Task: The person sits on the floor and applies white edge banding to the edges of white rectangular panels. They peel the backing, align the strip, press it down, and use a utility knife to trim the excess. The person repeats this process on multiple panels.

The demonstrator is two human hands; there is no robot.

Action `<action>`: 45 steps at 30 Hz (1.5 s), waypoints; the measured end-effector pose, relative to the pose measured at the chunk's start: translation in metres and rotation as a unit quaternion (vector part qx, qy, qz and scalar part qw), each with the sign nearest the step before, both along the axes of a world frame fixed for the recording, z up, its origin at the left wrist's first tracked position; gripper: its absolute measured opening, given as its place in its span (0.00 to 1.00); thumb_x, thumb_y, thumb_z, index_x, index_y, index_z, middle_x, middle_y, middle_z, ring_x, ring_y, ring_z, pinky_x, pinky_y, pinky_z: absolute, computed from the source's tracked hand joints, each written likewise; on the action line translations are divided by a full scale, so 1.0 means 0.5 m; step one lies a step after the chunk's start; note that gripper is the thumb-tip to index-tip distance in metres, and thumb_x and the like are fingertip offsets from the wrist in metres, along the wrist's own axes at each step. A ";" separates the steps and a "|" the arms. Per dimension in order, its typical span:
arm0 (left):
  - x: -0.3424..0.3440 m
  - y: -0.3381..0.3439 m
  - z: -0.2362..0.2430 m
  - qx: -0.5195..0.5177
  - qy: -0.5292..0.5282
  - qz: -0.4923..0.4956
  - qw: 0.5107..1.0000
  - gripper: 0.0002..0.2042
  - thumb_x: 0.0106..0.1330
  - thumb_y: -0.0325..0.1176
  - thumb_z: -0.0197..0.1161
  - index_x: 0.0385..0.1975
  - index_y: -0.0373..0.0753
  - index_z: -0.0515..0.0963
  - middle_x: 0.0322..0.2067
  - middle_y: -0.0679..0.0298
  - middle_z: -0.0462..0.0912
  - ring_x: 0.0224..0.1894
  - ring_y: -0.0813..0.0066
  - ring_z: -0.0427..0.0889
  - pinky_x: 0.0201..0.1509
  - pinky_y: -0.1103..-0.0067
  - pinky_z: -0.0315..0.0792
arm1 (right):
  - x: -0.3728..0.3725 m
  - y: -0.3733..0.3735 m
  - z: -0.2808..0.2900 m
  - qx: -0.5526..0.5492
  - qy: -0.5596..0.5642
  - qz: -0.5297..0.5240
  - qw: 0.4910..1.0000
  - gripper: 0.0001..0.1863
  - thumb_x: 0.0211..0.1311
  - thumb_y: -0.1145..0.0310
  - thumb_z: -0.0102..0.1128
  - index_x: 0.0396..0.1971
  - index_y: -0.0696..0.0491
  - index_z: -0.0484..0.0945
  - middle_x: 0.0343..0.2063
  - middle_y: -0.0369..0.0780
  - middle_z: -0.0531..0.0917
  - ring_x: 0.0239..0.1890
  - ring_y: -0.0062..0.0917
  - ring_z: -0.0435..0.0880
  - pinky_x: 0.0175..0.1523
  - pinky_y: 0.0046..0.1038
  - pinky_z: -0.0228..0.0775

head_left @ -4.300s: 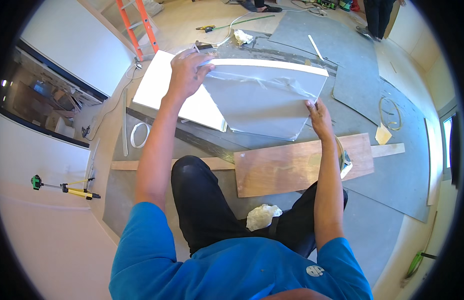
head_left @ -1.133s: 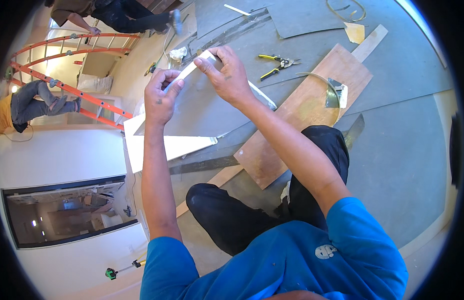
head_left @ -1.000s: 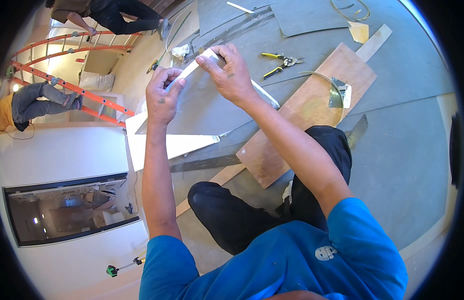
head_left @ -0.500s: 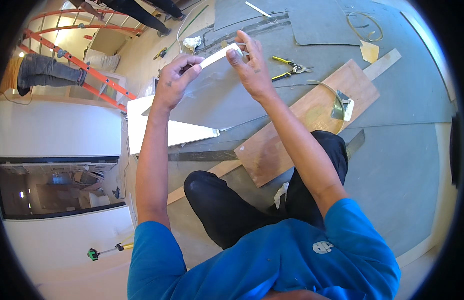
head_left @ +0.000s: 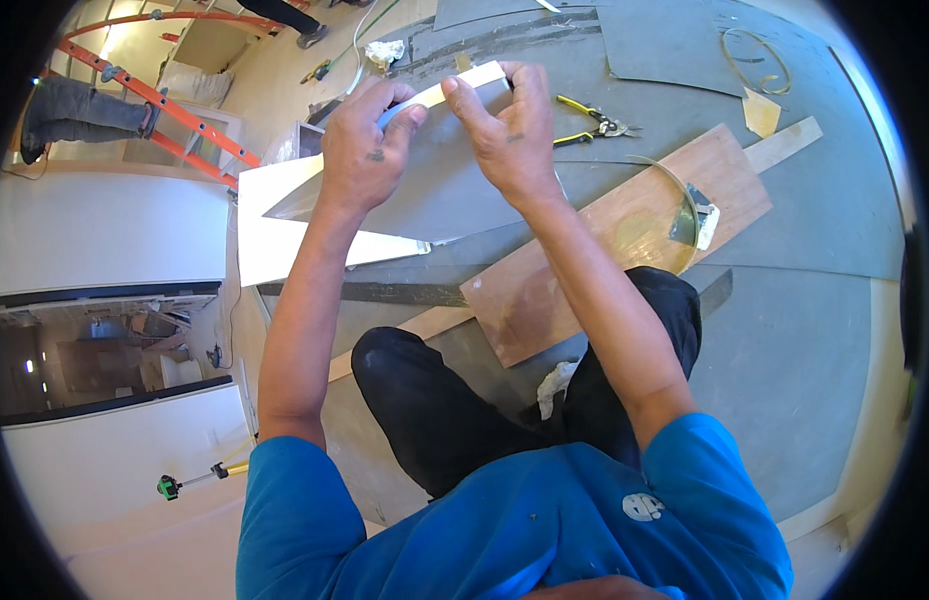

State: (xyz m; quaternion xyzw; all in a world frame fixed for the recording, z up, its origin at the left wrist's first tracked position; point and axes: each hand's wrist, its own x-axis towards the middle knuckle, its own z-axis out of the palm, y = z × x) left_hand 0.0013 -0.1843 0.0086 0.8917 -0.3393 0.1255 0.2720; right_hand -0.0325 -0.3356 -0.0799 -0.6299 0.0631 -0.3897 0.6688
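Observation:
Both my hands are closed on a narrow white edge strip (head_left: 432,95) along the top of a grey panel (head_left: 440,190). My left hand (head_left: 370,150) grips it at the left, thumb on the strip and fingers curled over. My right hand (head_left: 510,135) pinches it near the right end, thumb in front. The panel overlaps a larger white board (head_left: 270,245). Yellow-handled snips (head_left: 600,128) lie just right of my right hand. Below, a plywood board (head_left: 515,320) carries a curved thin strip and a small scraper-like tool (head_left: 695,225).
An orange ladder (head_left: 190,125) stands at upper left, with one person's legs (head_left: 80,115) beside it and another's (head_left: 280,15) above. Grey floor sheets (head_left: 795,350) bear a coiled strip (head_left: 755,85). A crumpled white wad (head_left: 385,55) lies beyond the panel, a yellow-black tool (head_left: 215,475) at lower left.
Earlier my hands held the panel at its sides; now they are close together on its top edge. Lately both have shifted slightly right. My view has turned, and the nearby people have moved.

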 end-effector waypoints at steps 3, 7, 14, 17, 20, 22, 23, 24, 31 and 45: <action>-0.004 -0.001 -0.009 0.023 -0.027 0.016 0.999 0.08 0.65 0.33 0.67 0.39 0.37 0.81 0.35 0.58 0.82 0.38 0.56 0.82 0.43 0.69 0.74 | 0.002 0.001 0.004 -0.014 0.003 -0.010 1.000 0.25 0.58 0.53 0.76 0.42 0.56 0.75 0.41 0.43 0.74 0.44 0.34 0.75 0.53 0.35 0.65; 0.007 0.015 0.006 0.040 0.007 0.016 0.999 0.13 0.70 0.39 0.65 0.47 0.39 0.83 0.40 0.57 0.83 0.43 0.56 0.83 0.48 0.69 0.75 | 0.008 0.008 0.004 0.009 0.012 0.017 1.000 0.25 0.60 0.52 0.76 0.41 0.57 0.76 0.41 0.43 0.74 0.44 0.34 0.75 0.52 0.35 0.68; 0.028 0.186 0.044 -0.006 0.076 -0.003 0.997 0.24 0.77 0.52 0.58 0.65 0.45 0.78 0.47 0.54 0.85 0.50 0.59 0.84 0.57 0.72 0.75 | 0.016 -0.007 0.007 0.047 0.023 0.063 0.997 0.27 0.61 0.49 0.76 0.41 0.58 0.77 0.43 0.43 0.75 0.46 0.31 0.76 0.53 0.32 0.70; 0.021 0.202 0.000 0.017 0.046 0.028 0.998 0.23 0.76 0.51 0.58 0.61 0.43 0.81 0.43 0.53 0.87 0.45 0.57 0.85 0.52 0.70 0.76 | 0.041 -0.020 -0.022 0.135 -0.031 0.099 0.985 0.26 0.65 0.50 0.72 0.47 0.59 0.78 0.47 0.44 0.76 0.52 0.31 0.77 0.58 0.32 0.70; 0.008 0.188 -0.007 0.032 0.024 0.087 0.995 0.20 0.76 0.50 0.59 0.53 0.40 0.83 0.39 0.54 0.87 0.41 0.54 0.85 0.48 0.66 0.76 | 0.012 -0.058 -0.007 0.089 -0.049 0.009 0.995 0.25 0.69 0.52 0.68 0.52 0.58 0.79 0.51 0.47 0.78 0.57 0.35 0.78 0.60 0.35 0.71; -0.007 0.175 -0.010 0.059 -0.026 0.102 0.993 0.18 0.74 0.48 0.60 0.47 0.39 0.83 0.38 0.55 0.87 0.40 0.51 0.84 0.46 0.64 0.75 | -0.011 -0.075 0.067 -0.079 -0.068 -0.030 0.994 0.24 0.70 0.53 0.66 0.55 0.55 0.79 0.53 0.49 0.79 0.60 0.39 0.78 0.61 0.38 0.71; -0.012 0.173 -0.011 0.075 -0.050 0.109 0.990 0.17 0.74 0.47 0.61 0.44 0.39 0.83 0.37 0.56 0.87 0.40 0.50 0.84 0.45 0.63 0.75 | -0.022 -0.077 0.117 -0.206 -0.084 -0.020 0.975 0.24 0.70 0.53 0.65 0.56 0.54 0.80 0.54 0.50 0.80 0.60 0.41 0.79 0.60 0.39 0.72; -0.015 0.171 -0.012 0.070 -0.081 0.107 0.989 0.15 0.73 0.46 0.61 0.42 0.39 0.83 0.36 0.56 0.86 0.40 0.50 0.84 0.44 0.62 0.75 | -0.030 -0.071 0.144 -0.330 -0.096 -0.010 0.939 0.23 0.69 0.54 0.65 0.57 0.53 0.80 0.56 0.52 0.80 0.61 0.43 0.79 0.60 0.41 0.72; -0.031 0.157 -0.037 0.059 -0.195 0.118 0.972 0.09 0.70 0.42 0.65 0.34 0.43 0.81 0.31 0.61 0.84 0.36 0.54 0.84 0.39 0.62 0.71 | 0.023 0.036 0.166 -0.518 0.099 0.190 0.828 0.12 0.67 0.59 0.63 0.34 0.52 0.86 0.30 0.48 0.87 0.39 0.49 0.85 0.49 0.47 0.73; -0.044 0.189 -0.007 0.026 -0.062 0.077 0.995 0.16 0.74 0.45 0.60 0.51 0.41 0.82 0.43 0.57 0.87 0.45 0.54 0.84 0.52 0.63 0.73 | 0.002 0.035 0.184 -0.501 0.156 0.194 0.829 0.15 0.67 0.57 0.66 0.46 0.50 0.84 0.38 0.46 0.89 0.41 0.46 0.86 0.47 0.42 0.74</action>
